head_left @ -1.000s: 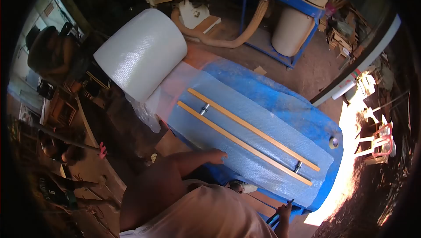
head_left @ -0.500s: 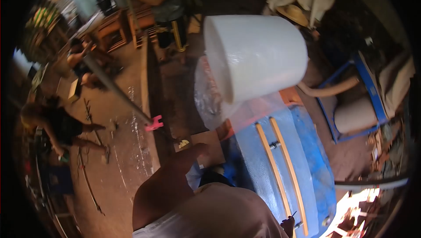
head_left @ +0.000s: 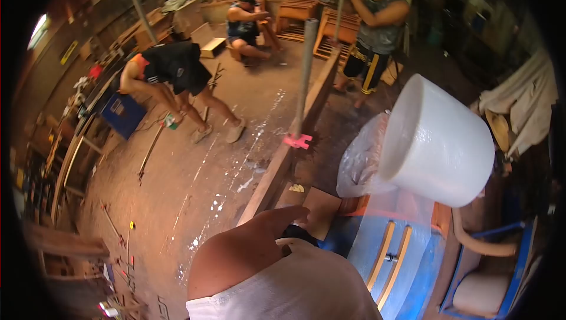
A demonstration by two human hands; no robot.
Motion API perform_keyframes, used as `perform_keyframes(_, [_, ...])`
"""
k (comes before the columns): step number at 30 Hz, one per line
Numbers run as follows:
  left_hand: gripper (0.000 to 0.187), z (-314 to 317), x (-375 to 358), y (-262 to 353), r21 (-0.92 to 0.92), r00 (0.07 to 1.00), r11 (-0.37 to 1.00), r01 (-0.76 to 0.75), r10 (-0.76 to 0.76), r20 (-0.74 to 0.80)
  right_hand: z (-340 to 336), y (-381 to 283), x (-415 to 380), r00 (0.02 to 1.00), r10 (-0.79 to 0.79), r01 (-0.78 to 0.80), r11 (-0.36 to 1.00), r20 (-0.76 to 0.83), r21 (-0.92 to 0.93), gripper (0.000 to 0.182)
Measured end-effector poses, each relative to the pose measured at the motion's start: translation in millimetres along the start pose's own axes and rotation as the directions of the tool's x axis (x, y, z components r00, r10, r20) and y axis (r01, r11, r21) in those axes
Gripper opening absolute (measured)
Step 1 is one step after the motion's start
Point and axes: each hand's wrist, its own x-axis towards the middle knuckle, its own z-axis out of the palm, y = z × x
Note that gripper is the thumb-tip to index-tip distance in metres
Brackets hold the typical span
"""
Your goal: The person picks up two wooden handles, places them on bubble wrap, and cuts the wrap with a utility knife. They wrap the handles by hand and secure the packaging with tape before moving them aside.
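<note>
Basically left hand [head_left: 283,217] hanging open, holding nothing; right hand out of view. Bubble wrap roll [head_left: 439,143] looking light, squashy; gripping both ends safest.

There is one roll of bubble wrap [head_left: 439,143], big and white. Under it lies one worktop [head_left: 421,267] with a blue cover. On the cover there are two wooden strips [head_left: 389,255], side by side. Three other people are in view: one bent over [head_left: 171,72], one sitting low [head_left: 244,22], one standing [head_left: 377,31]. One grey pole [head_left: 305,78] stands upright, with one pink clamp [head_left: 298,141] at its foot. One hand [head_left: 280,220] of the wearer shows.
</note>
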Motion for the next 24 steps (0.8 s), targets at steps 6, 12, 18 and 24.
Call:
perform_keyframes(6, [0.045, 17, -25, 13, -0.149, 0.978, 0.989, -0.014, -0.018, -0.208, -10, -5, 28, 0.988, -0.048, 0.059, 0.996, 0.149, -0.071, 0.03])
perform_keyframes(12, [0.036, 6, -60, 43, -0.105, 0.933, 0.99, -0.091, 0.048, -0.356, -28, -1, 30, 0.987, -0.038, 0.056, 0.992, 0.154, -0.115, 0.031])
perform_keyframes(18, [0.053, -24, -55, 47, -0.174, 0.993, 0.984, 0.047, -0.064, -0.094, -18, -17, 46, 0.99, -0.015, 0.03, 0.994, 0.141, -0.105, 0.031])
perform_keyframes(24, [0.041, -25, 5, 47, 0.004, 0.972, 0.976, -0.219, 0.219, -0.081, -10, -38, 62, 0.991, 0.034, -0.018, 0.993, 0.131, -0.119, 0.031])
